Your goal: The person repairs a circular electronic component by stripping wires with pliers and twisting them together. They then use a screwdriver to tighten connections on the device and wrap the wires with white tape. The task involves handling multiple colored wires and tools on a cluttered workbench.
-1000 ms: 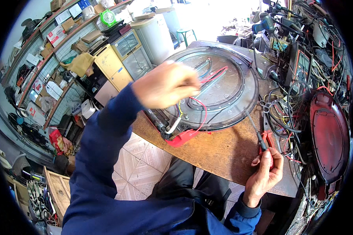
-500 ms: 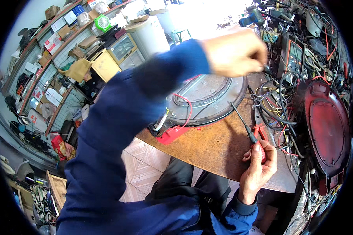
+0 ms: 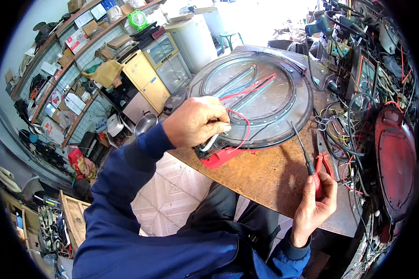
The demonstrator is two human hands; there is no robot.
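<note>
Gripping hand: the right hand has its thumb and fingers closed around the red handle of a screwdriver.
Screwdriver's long axis: from the right hand it points away from the person and slightly left, the tip by the near right rim of the round metal pan; whether it touches cannot be told.
Left hand: bent fingers drawn toward the thumb, the left hand is over the pan's near left edge; whether they grip anything cannot be told.
White tube: the white tube lies just below the left fingertips, slanting down and left, much nearer the left hand than the right.
Pan: flat on the worktop, beyond both hands, with a red wire looping over its near edge above a red plastic part.
Pliers: the red-handled pliers lie just right of the screwdriver.
Printing: a red and white box on the left shelves bears print, too small to read; no writing shows clearly on the screwdriver.
</note>
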